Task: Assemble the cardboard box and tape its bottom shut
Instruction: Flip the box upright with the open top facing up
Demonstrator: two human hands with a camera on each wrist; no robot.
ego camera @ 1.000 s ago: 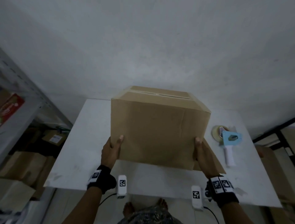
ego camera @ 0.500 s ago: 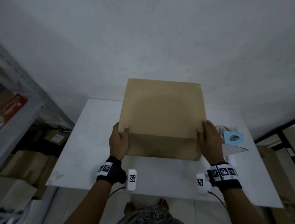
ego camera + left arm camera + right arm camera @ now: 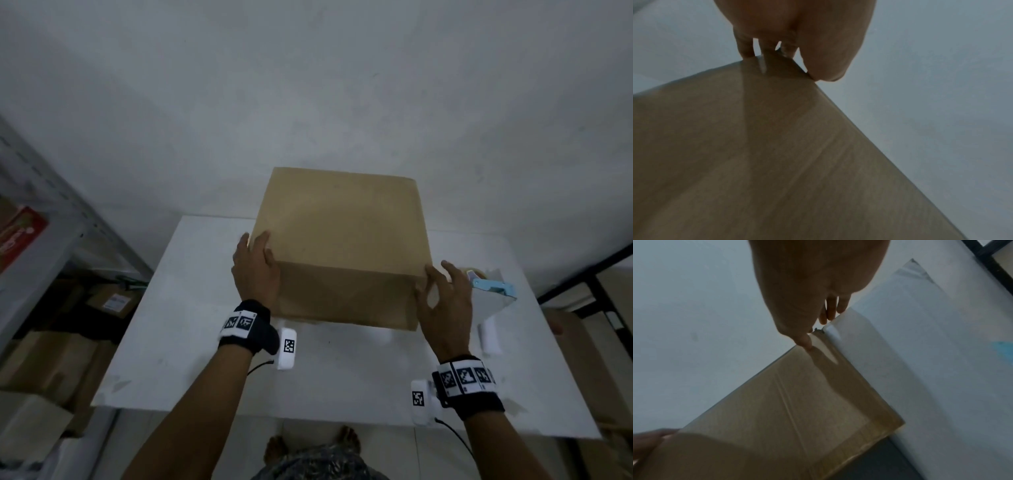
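The brown cardboard box (image 3: pixel 342 233) lies on the white table (image 3: pixel 191 342) with a plain face turned up. My left hand (image 3: pixel 255 270) holds its near left corner, thumb on the top face and fingers down the left side; the left wrist view shows the fingers (image 3: pixel 748 48) on the box edge (image 3: pixel 777 162). At the near right corner my right hand (image 3: pixel 445 298) has its fingers spread, and only the thumb (image 3: pixel 803 339) touches the box (image 3: pixel 787 410). A pale flap (image 3: pixel 489 305) sticks out to the right of the box.
A blue tape dispenser (image 3: pixel 493 286) lies right of the box, partly hidden by the flap and my right hand. A metal shelf (image 3: pixel 34 240) with cartons (image 3: pixel 51 359) under it stands on the left. Another carton (image 3: pixel 582 359) sits on the floor at right.
The box has been tipped away from me, so the taped face that was on top is out of sight. Both hands moved to its near corners, and the right hand has spread its fingers.
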